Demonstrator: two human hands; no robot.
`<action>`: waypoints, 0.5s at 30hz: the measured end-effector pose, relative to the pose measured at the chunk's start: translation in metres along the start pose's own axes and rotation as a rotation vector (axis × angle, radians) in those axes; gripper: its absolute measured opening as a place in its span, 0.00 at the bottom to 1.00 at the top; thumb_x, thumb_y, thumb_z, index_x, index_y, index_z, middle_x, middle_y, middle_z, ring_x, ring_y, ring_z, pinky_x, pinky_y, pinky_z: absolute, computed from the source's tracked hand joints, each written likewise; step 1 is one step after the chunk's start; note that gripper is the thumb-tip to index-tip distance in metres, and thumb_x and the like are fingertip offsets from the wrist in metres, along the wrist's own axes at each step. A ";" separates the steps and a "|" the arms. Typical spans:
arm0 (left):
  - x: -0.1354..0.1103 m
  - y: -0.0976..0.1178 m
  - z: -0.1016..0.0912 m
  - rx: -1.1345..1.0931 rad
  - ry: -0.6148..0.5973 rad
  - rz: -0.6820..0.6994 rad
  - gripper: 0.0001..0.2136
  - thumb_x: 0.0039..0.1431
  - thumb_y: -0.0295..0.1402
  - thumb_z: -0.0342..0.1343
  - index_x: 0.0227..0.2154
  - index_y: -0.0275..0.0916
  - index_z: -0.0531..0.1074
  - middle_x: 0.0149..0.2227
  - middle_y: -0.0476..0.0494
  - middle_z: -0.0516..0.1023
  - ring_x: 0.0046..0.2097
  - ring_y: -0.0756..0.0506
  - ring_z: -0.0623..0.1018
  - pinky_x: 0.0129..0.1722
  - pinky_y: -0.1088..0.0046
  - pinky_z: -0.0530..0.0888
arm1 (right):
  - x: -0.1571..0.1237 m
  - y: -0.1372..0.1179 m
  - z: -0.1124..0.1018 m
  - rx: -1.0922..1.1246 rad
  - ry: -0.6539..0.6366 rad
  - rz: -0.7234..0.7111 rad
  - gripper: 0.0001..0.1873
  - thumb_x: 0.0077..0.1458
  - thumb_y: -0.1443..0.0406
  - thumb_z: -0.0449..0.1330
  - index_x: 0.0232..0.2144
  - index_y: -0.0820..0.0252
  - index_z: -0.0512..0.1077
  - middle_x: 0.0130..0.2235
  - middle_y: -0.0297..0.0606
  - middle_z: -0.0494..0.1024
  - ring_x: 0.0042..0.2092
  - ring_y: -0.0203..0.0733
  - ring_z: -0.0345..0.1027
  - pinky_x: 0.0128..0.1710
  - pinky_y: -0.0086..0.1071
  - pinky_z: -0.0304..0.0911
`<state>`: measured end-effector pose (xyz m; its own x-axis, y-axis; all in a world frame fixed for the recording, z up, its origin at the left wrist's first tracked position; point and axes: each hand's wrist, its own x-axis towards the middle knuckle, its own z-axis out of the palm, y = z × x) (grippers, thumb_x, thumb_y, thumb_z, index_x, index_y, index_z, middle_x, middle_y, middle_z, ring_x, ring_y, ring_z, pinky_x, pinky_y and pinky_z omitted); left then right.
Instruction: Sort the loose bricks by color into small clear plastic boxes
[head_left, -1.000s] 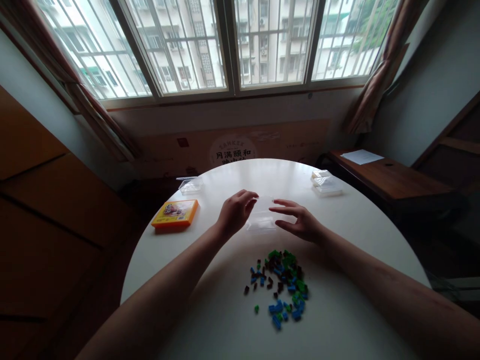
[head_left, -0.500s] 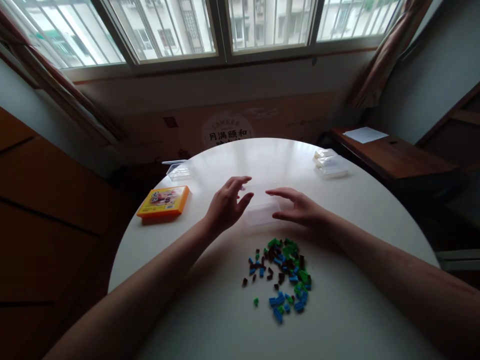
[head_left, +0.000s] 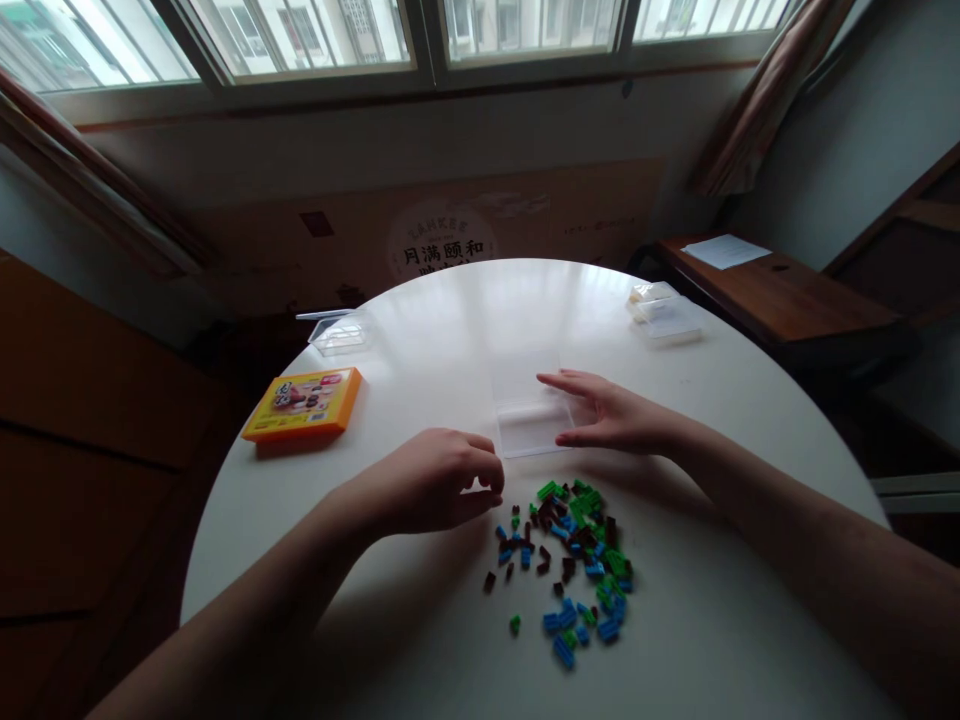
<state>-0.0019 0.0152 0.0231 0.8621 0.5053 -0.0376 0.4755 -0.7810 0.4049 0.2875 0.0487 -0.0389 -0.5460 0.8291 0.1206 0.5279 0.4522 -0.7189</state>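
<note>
My left hand [head_left: 442, 480] hovers at the left edge of the brick pile, fingers curled and thumb a little apart from them; I see nothing between them. A loose pile of small blue, green and dark brown building bricks [head_left: 577, 540] lies on the white table in front of me. Behind the pile sits a shallow clear plastic box [head_left: 534, 430], with what looks like its open lid behind it. My right hand [head_left: 600, 410] is spread around the box's right side with thumb and fingers apart; whether it touches the box, I cannot tell.
An orange-yellow box [head_left: 304, 405] lies at the table's left edge, with a clear plastic case [head_left: 341, 332] behind it. Another clear case [head_left: 667, 318] lies at the back right. A wooden side table [head_left: 795, 285] with a paper sheet [head_left: 726, 251] stands beyond.
My left hand has come down and toward me from beside the clear box to the brick pile, its fingers curling. My right hand stays by the box. The view has tilted down slightly.
</note>
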 end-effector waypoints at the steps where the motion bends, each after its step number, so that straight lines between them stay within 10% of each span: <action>1: 0.000 0.000 0.000 -0.009 -0.021 -0.008 0.04 0.57 0.29 0.57 0.29 0.42 0.76 0.32 0.51 0.77 0.29 0.53 0.74 0.30 0.78 0.67 | -0.001 0.000 0.000 -0.022 -0.005 0.018 0.44 0.49 0.49 0.67 0.65 0.45 0.58 0.66 0.42 0.60 0.68 0.59 0.45 0.64 0.58 0.47; 15: 0.006 -0.011 0.000 -0.191 -0.203 -0.063 0.04 0.56 0.30 0.59 0.27 0.38 0.76 0.27 0.50 0.76 0.27 0.52 0.71 0.28 0.79 0.67 | -0.003 -0.005 -0.001 -0.296 0.041 0.010 0.44 0.50 0.43 0.63 0.64 0.53 0.61 0.71 0.44 0.33 0.70 0.61 0.26 0.64 0.61 0.38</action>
<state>-0.0017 0.0266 0.0190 0.8585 0.4519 -0.2423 0.5041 -0.6573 0.5602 0.2866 0.0444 -0.0351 -0.5163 0.8437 0.1470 0.7030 0.5156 -0.4899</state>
